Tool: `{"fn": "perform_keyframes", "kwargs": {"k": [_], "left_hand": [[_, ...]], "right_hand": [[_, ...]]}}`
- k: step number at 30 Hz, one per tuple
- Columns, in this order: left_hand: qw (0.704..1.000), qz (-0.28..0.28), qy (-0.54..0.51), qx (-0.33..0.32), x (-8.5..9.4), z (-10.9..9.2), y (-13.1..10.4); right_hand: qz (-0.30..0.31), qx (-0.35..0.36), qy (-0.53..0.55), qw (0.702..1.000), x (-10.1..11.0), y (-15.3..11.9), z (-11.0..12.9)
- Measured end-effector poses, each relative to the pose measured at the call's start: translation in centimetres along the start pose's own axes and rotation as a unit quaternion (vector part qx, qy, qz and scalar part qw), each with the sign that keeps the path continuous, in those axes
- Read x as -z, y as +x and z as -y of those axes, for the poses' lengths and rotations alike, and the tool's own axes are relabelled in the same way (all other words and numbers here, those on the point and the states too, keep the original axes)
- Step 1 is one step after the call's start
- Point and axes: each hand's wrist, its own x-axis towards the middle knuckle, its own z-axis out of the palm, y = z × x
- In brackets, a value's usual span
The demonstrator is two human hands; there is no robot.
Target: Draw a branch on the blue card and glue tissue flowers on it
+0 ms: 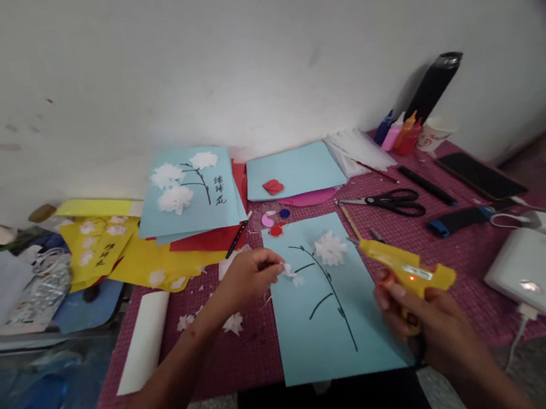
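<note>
My left hand (257,275) pinches a small white paper flower (292,276) over the left side of a light blue sheet (302,348). A dark branch with side twigs is drawn on that sheet. Near the branch's top sits a fluffy white paper blossom (330,248). In my right hand (423,319) is a yellow glue gun (406,264), its nozzle pointing left toward the blossom and a small orange light showing on its body. Loose white paper flowers (233,324) lie on the table left of the sheet, partly behind my left forearm.
A blue card with white blossoms (217,161) stands at the back left, beside yellow papers (150,264). Black scissors (393,202), a blue-handled cutter (459,221), a phone (480,175) and a white charger box (533,271) lie right. Paint bottles (407,136) stand by the wall.
</note>
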Motion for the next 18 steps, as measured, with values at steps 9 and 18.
{"fn": "perform_keyframes", "kwargs": {"k": [9,18], "left_hand": [[0.966,0.171,0.135,-0.137,-0.8,0.7,7.7],[0.953,0.224,0.154,-0.132,-0.8,2.1,8.5]], "right_hand": [[-0.050,-0.021,0.071,0.996,3.3,1.7,-1.1],[-0.042,-0.009,0.038,0.998,3.7,2.0,-1.9]]}}
